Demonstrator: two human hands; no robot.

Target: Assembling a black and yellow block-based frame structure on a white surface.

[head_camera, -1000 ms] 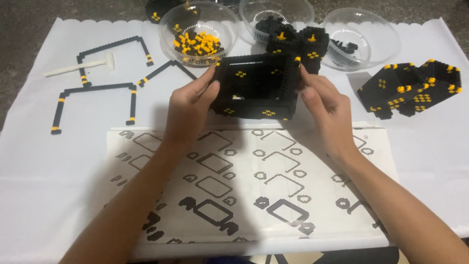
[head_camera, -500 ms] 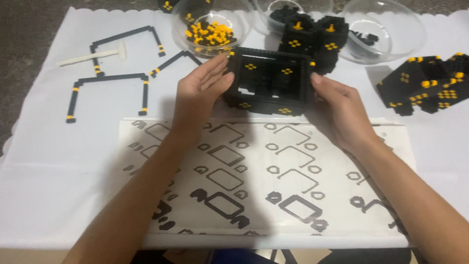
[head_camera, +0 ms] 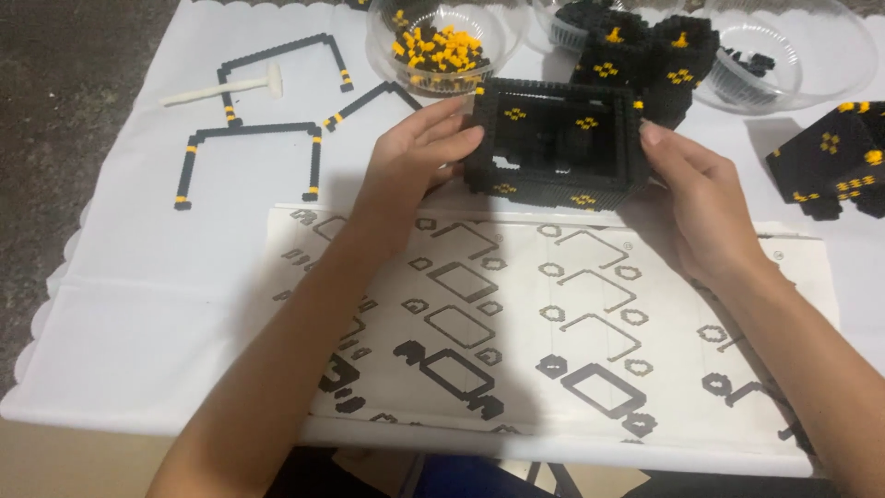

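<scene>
Gripping black brick frame (head_camera: 556,143) edges, both hands.

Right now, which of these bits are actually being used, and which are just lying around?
In use: black block frame, gripped by left hand and right hand; instruction sheet beneath.

Lying about: bowl of yellow bricks, thin frame strips, white tool, finished black pieces.

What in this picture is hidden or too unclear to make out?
- Head view: the near-left wall of the black block frame is covered by the left hand.
- The black block piece at the right is cut off by the picture's edge.
- The instruction sheet drawings are partly under both forearms.
- Contents of the right clear bowl are too small to tell.
</scene>
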